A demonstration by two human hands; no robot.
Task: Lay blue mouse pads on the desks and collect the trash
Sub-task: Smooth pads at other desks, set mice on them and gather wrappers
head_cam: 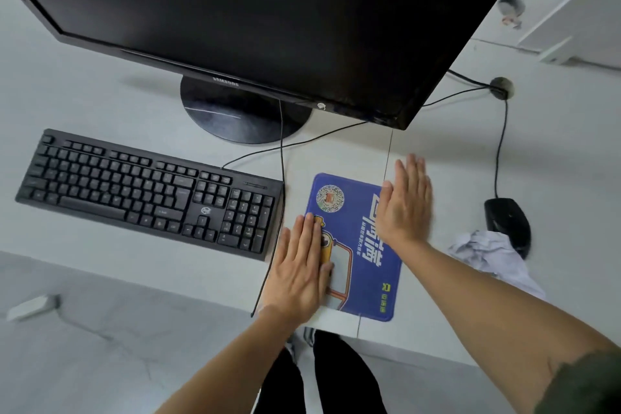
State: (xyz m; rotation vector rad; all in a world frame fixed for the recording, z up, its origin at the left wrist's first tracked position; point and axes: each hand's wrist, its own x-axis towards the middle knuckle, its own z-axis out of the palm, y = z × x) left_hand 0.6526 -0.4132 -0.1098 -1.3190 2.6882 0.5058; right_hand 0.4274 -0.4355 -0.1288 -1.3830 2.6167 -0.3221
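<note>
A blue mouse pad with white lettering and a yellow cartoon lies flat on the white desk, just right of the keyboard. My left hand presses its left edge with straight fingers. My right hand lies flat on its upper right corner, fingers straight and reaching past the pad's edge. A crumpled white paper sits on the desk to the right of the pad, against the black mouse.
A black keyboard lies left of the pad. A large black monitor on a round stand looms above. Cables run between keyboard and pad and to a desk grommet. The desk's front edge is close to my legs.
</note>
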